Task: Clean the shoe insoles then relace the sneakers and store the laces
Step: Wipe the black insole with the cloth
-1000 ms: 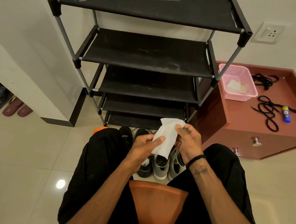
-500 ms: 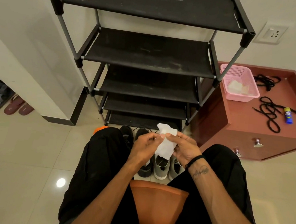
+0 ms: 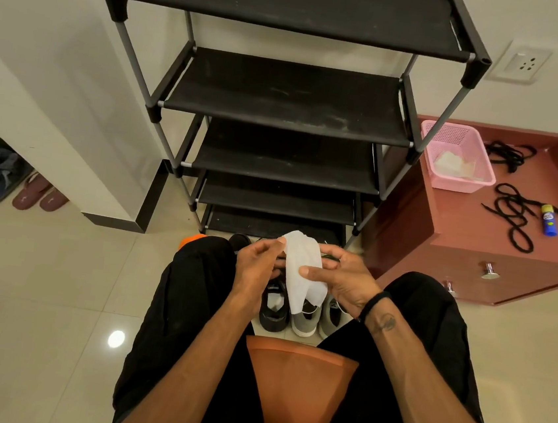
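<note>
Both hands point(image 3: 302, 275) lower, wipe point(image 3: 302, 275) unfolded

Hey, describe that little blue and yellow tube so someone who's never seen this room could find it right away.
Look right of the black shoe rack to the low reddish-brown cabinet. On its top, past the pink plastic basket, beside a loose tangle of black shoelaces, lies the small blue tube with a yellow cap. It is the only brightly coloured, solid thing among the dark laces there.

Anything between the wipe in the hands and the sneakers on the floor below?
Nothing visible. The white wipe, held by the left hand and right hand, hangs directly above the sneakers, between the knees, with open space beneath.
</note>
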Demonstrator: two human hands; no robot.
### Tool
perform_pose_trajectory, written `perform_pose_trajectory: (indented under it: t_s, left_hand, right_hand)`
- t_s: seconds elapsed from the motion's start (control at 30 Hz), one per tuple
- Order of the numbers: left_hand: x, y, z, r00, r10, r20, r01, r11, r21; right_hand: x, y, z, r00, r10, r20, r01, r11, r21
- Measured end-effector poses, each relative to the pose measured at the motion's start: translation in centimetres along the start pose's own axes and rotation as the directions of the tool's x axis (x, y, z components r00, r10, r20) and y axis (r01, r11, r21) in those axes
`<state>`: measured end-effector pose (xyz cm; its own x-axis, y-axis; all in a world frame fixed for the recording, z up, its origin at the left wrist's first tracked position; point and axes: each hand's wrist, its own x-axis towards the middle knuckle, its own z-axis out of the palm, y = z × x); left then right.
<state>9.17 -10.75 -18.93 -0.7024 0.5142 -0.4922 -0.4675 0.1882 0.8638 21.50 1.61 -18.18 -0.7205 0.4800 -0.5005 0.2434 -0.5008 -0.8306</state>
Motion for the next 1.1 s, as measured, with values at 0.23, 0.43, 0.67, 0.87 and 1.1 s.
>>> perform_pose_trajectory:
  t_s: [0.23, 0.43, 0.67, 0.87, 1.1]
  left_hand:
    - [-0.1, 0.6, 0.0, 1.0, 0.007, -0.031, -0.008, 1.0, -0.026]
    - [-0.2, 0.3, 0.1, 0.942, -0.214, 0.258, 0.205, 0.977, 0.062]
    - [-0.4, -0.1, 0.3, 0.943, -0.178, 0.28, 0.15, 0.982, 0.119]
    - [-0.5, -0.2, 0.6, 0.943, -0.184, 0.279, 0.174, 0.983, 0.061]
    - [0.0, -0.1, 0.4, 0.942, -0.253, 0.222, 0.287, 0.948, -0.136]
  right_hand:
    - [0.2, 0.4, 0.1, 0.998, 0.061, 0.02, -0.059, 0.995, -0.079]
    - [0.4, 0.1, -0.1, 0.995, 0.051, -0.084, -0.039, 0.989, 0.141]
    - [0.4, 0.2, -0.6, 0.965, -0.045, -0.26, 0.054, 0.998, 0.027]
    - [0.3, -0.1, -0.3, 0.906, -0.316, -0.283, 0.254, 0.939, -0.234]
    - [0.5, -0.1, -0.7, 0.911, -0.399, -0.101, 0.332, 0.857, -0.395]
